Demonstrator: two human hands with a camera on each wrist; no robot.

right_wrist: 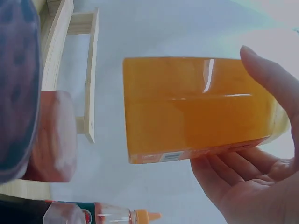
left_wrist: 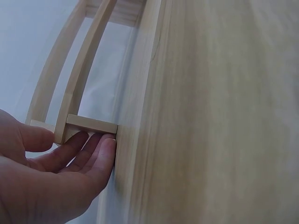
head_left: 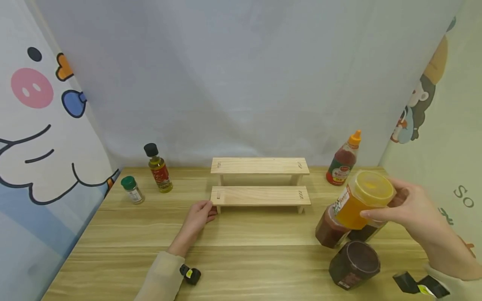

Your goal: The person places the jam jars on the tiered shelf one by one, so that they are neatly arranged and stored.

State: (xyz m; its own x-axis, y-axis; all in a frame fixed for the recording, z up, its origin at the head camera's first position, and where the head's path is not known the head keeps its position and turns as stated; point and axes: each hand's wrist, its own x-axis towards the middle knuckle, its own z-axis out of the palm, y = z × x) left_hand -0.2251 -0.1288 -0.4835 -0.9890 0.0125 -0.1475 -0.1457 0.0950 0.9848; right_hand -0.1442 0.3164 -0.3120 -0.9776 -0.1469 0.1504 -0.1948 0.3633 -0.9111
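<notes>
Amber jar (head_left: 354, 211) is held in your right hand (head_left: 413, 210), raised off the table (head_left: 260, 267) and tilted, to the right of the wooden rack (head_left: 260, 196). Your right thumb lies along one side of the jar and your fingers support the opposite side, so the grip is parted only as wide as the jar's body. Its yellowish lid is on, and a label shows on its side.

Your left hand (head_left: 198, 216) is at the left end of the rack's lower tier. The left wrist view shows your thumb at the board's edge and your fingers curled in against the leg, a narrow hold on that corner.

Seen from the head view, below the raised jar stand a reddish-brown jar (head_left: 328, 230) and a partly hidden dark jar (head_left: 362, 235); a second dark jar (head_left: 354, 266) is nearer you. A red sauce bottle (head_left: 342, 164) with an orange cap stands behind these. At the far left you have an oil bottle (head_left: 162, 176) and a green-lidded shaker (head_left: 134, 193), both upright.
</notes>
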